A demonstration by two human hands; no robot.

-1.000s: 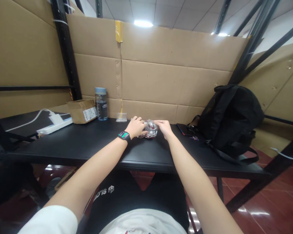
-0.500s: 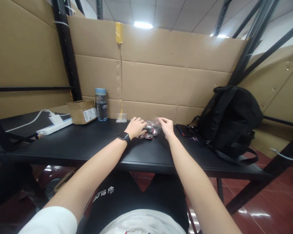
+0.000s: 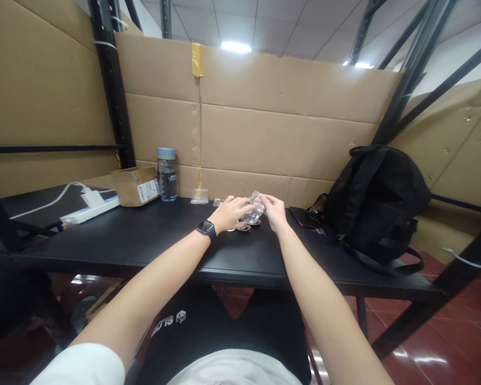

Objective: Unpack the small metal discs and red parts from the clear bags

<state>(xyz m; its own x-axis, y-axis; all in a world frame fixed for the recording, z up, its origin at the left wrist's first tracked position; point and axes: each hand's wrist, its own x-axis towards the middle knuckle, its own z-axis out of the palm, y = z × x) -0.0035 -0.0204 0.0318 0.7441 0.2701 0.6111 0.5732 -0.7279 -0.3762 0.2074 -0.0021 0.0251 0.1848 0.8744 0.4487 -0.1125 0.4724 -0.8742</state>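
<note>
A crinkled clear plastic bag [image 3: 255, 209] is pinched at its upper right edge by my right hand [image 3: 274, 209], whose thumb and fingers are pressed together. My left hand [image 3: 231, 213], with a black watch [image 3: 206, 228] on its wrist, reaches to the bag's left side. Its fingers are stretched out and apart, at or against the plastic; the exact contact is unclear. Below the bag, several small round shiny pieces with red parts [image 3: 245, 228] lie on the black table [image 3: 240, 256], partly hidden by my left hand.
A small clear bag [image 3: 199, 196] lies by the cardboard wall [image 3: 244, 139]. Further left are a water bottle [image 3: 167, 175], an open cardboard box [image 3: 135, 186] and a white power strip [image 3: 90, 210]. A black backpack [image 3: 379, 203] and a dark flat item [image 3: 296, 216] are on the right.
The bag, which held round shiny pieces low over the table, now looks flatter and more crumpled and sits slightly higher. My left hand has shifted right toward it.
</note>
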